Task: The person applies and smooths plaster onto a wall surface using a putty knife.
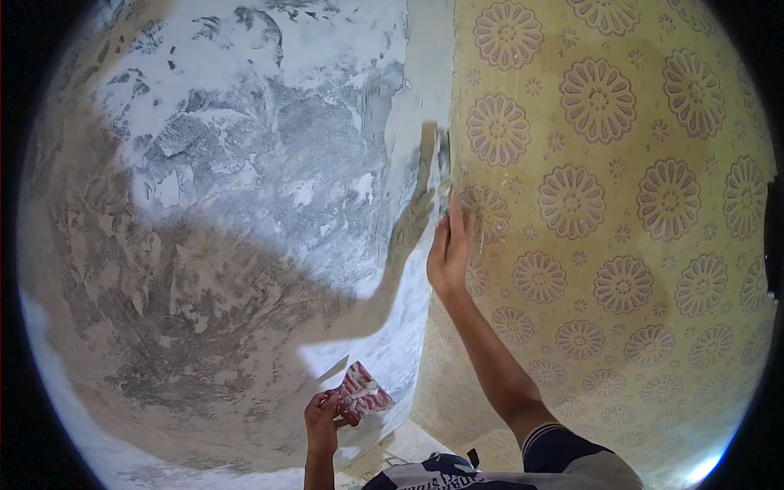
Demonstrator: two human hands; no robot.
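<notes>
My right hand is raised against the corner where a grey and white plastered wall meets a yellow wallpapered wall. It grips a putty knife whose blade lies flat on the corner seam above my fingers. Low down, my left hand holds a flat red and white tool smeared with plaster, tilted upward, away from the wall.
The wallpaper carries a pattern of round floral medallions. The shadow of my arm and head falls across the plastered wall on the left. A strip of fresh white plaster runs down the corner. My dark and white sleeve shows at the bottom.
</notes>
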